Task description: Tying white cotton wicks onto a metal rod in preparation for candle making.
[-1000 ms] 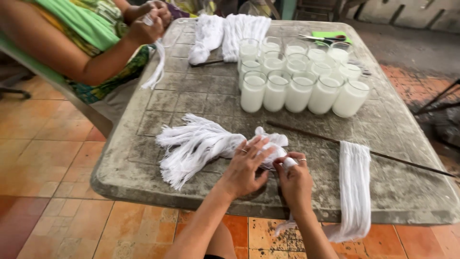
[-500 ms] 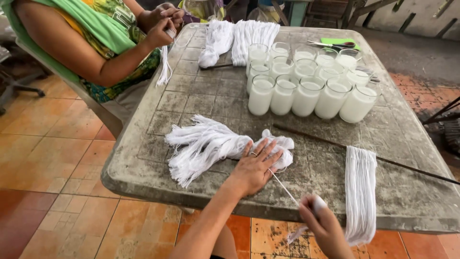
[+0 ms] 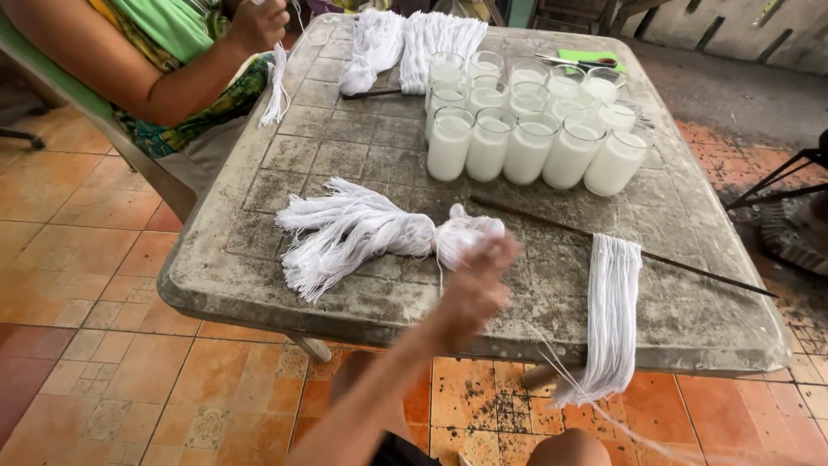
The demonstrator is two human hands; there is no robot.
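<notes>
Lifted off the string bundle (image 3: 379, 231) since half a second ago, the left hand (image 3: 476, 285) now hangs blurred in the air just in front of the bundle's tied end; whether its fingers are spread or pinching anything cannot be told, though a thin strand dangles from the bundle close beside it. At the same time the right hand has dropped out of view below the picture's edge, and only a loose strand (image 3: 586, 393) runs slanting down toward the bottom right corner. Nearest the wearer, at the bottom edge, a knee (image 3: 569, 449) shows over the orange floor tiles (image 3: 129, 380). On the worn grey table (image 3: 345, 164) the bundle lies near the front edge, its cut ends fanned to the left and its bound end to the right. To its right a flat hank of white string (image 3: 611, 302) drapes over the front edge and hangs down. A long thin dark rod (image 3: 604, 243) lies slantwise across the table beneath that hank. Farther back stands a cluster of glasses (image 3: 526, 112) filled with white wax, touching one another. Behind them lie two more white bundles (image 3: 405, 43), scissors (image 3: 573, 62) and a green pad (image 3: 591, 59). At the far left, another person's hand (image 3: 259, 22) holds a small tassel of string (image 3: 276, 86).
</notes>
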